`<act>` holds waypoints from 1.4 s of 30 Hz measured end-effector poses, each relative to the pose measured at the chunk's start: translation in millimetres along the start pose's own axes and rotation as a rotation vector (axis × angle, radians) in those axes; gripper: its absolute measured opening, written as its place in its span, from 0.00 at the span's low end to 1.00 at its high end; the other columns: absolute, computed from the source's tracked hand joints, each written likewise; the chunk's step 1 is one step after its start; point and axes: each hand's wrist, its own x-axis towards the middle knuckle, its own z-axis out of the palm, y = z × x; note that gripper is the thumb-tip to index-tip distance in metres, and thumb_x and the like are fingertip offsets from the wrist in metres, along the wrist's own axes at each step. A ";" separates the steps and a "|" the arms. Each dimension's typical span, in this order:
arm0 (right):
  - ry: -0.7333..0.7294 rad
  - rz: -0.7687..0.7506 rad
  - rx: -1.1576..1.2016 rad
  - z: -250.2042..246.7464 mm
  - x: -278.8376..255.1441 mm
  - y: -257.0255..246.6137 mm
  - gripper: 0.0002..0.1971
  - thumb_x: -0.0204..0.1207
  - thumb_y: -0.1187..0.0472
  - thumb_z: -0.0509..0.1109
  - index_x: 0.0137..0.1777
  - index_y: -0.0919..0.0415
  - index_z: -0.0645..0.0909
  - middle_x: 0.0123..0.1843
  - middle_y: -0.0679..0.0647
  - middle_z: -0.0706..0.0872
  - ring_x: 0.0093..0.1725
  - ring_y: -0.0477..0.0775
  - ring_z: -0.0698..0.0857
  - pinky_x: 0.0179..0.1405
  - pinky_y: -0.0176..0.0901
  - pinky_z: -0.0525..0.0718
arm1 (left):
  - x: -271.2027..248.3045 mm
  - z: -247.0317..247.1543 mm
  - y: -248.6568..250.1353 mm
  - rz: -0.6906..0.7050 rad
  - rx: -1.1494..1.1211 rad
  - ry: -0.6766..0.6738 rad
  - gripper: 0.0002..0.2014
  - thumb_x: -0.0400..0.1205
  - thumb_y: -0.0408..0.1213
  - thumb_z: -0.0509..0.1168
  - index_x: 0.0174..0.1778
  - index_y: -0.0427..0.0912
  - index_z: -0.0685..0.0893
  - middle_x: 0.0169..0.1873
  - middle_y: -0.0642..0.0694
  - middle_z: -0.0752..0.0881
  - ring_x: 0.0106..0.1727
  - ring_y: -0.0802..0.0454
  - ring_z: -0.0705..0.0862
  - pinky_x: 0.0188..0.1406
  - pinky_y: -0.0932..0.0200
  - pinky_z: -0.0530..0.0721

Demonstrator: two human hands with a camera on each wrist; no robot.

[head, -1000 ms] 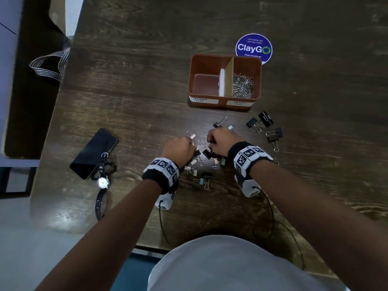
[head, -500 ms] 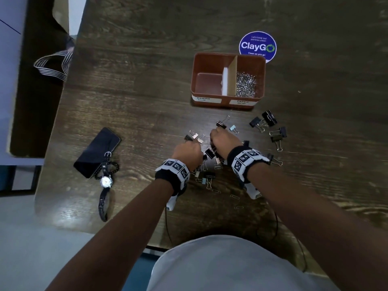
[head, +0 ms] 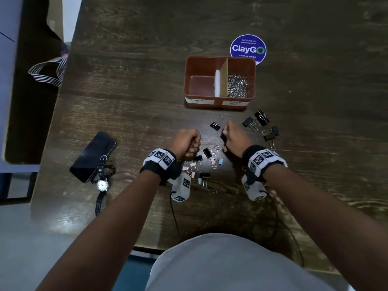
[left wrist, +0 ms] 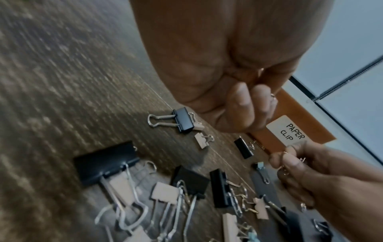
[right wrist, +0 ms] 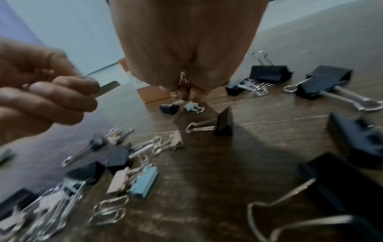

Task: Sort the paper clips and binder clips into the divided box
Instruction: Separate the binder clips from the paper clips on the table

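Observation:
The brown divided box (head: 219,100) stands beyond my hands. Its right half, labelled PAPER CLIP, holds a heap of paper clips (head: 237,86); the left half, labelled BINDER CLIP, is bare. My left hand (head: 194,141) is curled into a fist, with bits of wire showing between its fingers (left wrist: 272,95). My right hand (head: 225,133) pinches several paper clips (right wrist: 182,88) at its fingertips. Both hands hover over a pile of black, beige and blue binder clips (head: 206,157). More black binder clips (head: 262,124) lie to the right, and loose paper clips (head: 212,190) nearer me.
A phone (head: 92,157) and a wristwatch (head: 102,184) lie at the left of the dark wooden table (head: 130,85). A round ClayGo sticker (head: 248,49) sits behind the box. A striped strap (head: 48,72) hangs past the table's left edge.
Both hands have lifted off the clip pile and drawn apart, the right one moving forward toward the box. The clips between them now show.

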 end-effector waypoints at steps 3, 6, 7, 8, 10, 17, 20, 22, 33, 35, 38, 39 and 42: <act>-0.085 0.056 0.201 -14.0 -5.5 16.0 0.09 0.81 0.72 0.57 0.51 0.57 0.68 0.46 0.51 0.77 0.44 0.47 0.78 0.40 0.34 0.72 | -1.2 4.0 2.2 0.022 -0.087 -0.169 0.12 0.77 0.38 0.52 0.28 0.40 0.69 0.20 0.46 0.69 0.16 0.54 0.62 0.14 0.68 0.55; -0.154 0.144 0.320 -21.3 -11.8 23.3 0.09 0.83 0.68 0.56 0.57 0.58 0.76 0.54 0.49 0.81 0.51 0.46 0.80 0.48 0.38 0.76 | -1.1 7.8 -0.1 -0.006 -0.140 -0.248 0.18 0.82 0.40 0.49 0.25 0.41 0.67 0.19 0.47 0.68 0.15 0.54 0.61 0.14 0.67 0.53; -0.171 0.171 0.355 -22.5 -14.3 22.4 0.10 0.83 0.68 0.57 0.54 0.60 0.79 0.50 0.49 0.82 0.46 0.44 0.80 0.44 0.35 0.76 | 0.1 10.6 -0.4 -0.042 -0.138 -0.243 0.19 0.83 0.41 0.50 0.24 0.43 0.66 0.18 0.48 0.67 0.14 0.55 0.60 0.13 0.69 0.53; -0.193 0.196 0.398 -23.3 -17.2 21.5 0.10 0.83 0.68 0.57 0.49 0.62 0.80 0.44 0.50 0.83 0.40 0.42 0.80 0.38 0.31 0.76 | 0.8 14.5 0.1 -0.087 -0.099 -0.221 0.20 0.85 0.41 0.51 0.24 0.44 0.66 0.17 0.49 0.67 0.13 0.56 0.59 0.12 0.70 0.53; -0.264 0.231 0.454 -25.0 -23.7 16.0 0.12 0.83 0.66 0.58 0.39 0.64 0.79 0.33 0.52 0.79 0.26 0.39 0.76 0.27 0.27 0.72 | 1.8 24.3 0.2 -0.146 0.141 -0.121 0.22 0.87 0.39 0.53 0.25 0.44 0.68 0.17 0.50 0.68 0.12 0.57 0.60 0.12 0.71 0.55; -0.283 0.044 -0.063 -1.5 -26.7 11.6 0.16 0.83 0.48 0.61 0.43 0.59 0.81 0.39 0.52 0.84 0.39 0.53 0.82 0.37 0.40 0.74 | 1.9 27.2 -17.6 -0.099 0.744 -0.076 0.14 0.82 0.28 0.60 0.33 0.42 0.85 0.27 0.43 0.84 0.26 0.48 0.80 0.30 0.59 0.77; -0.214 -0.066 -0.332 4.4 -30.1 -0.5 0.10 0.82 0.52 0.61 0.49 0.55 0.82 0.42 0.52 0.83 0.41 0.52 0.81 0.32 0.40 0.69 | -6.5 30.5 -19.5 -0.033 0.952 -0.013 0.12 0.79 0.32 0.60 0.32 0.40 0.86 0.33 0.42 0.87 0.35 0.45 0.85 0.35 0.58 0.79; -0.149 -0.078 -0.416 9.4 -29.1 -7.7 0.10 0.81 0.52 0.63 0.50 0.56 0.82 0.43 0.53 0.83 0.42 0.54 0.83 0.32 0.40 0.71 | -11.2 30.3 -22.9 0.013 1.110 0.059 0.13 0.80 0.38 0.60 0.31 0.40 0.83 0.33 0.42 0.84 0.35 0.45 0.83 0.31 0.59 0.75; -0.053 0.044 -0.389 35.1 -28.8 -26.7 0.06 0.77 0.64 0.69 0.52 0.61 0.83 0.50 0.60 0.84 0.47 0.61 0.86 0.46 0.51 0.86 | -32.1 -7.6 -45.1 0.270 1.345 0.181 0.07 0.81 0.45 0.67 0.50 0.51 0.88 0.44 0.52 0.90 0.42 0.53 0.86 0.36 0.62 0.79; -0.053 0.039 -0.388 36.4 -33.2 -23.5 0.06 0.77 0.65 0.69 0.52 0.61 0.82 0.48 0.60 0.84 0.46 0.61 0.86 0.44 0.50 0.86 | -34.5 -11.6 -51.1 0.316 1.371 0.138 0.11 0.81 0.48 0.67 0.58 0.54 0.87 0.52 0.52 0.90 0.49 0.52 0.87 0.43 0.61 0.81; -0.116 -0.016 -0.442 31.5 -37.4 -16.3 0.08 0.75 0.68 0.68 0.53 0.64 0.77 0.45 0.58 0.83 0.43 0.59 0.84 0.36 0.47 0.81 | -37.0 -7.5 -53.7 0.393 1.435 0.047 0.15 0.85 0.50 0.63 0.66 0.54 0.84 0.59 0.51 0.88 0.55 0.51 0.86 0.45 0.60 0.78; -0.143 -0.033 -0.428 29.1 -39.2 -13.1 0.09 0.74 0.70 0.68 0.52 0.64 0.75 0.44 0.57 0.81 0.41 0.58 0.83 0.34 0.44 0.78 | -37.2 -5.5 -53.9 0.407 1.461 0.019 0.16 0.86 0.49 0.61 0.68 0.54 0.82 0.60 0.50 0.87 0.56 0.50 0.86 0.47 0.59 0.79; -0.209 -0.042 -0.289 21.2 -42.8 2.8 0.10 0.72 0.75 0.62 0.46 0.60 0.70 0.45 0.54 0.75 0.41 0.53 0.76 0.36 0.40 0.72 | -36.8 -4.4 -53.3 0.421 1.441 0.097 0.14 0.86 0.47 0.61 0.66 0.52 0.82 0.59 0.51 0.88 0.55 0.49 0.86 0.47 0.58 0.79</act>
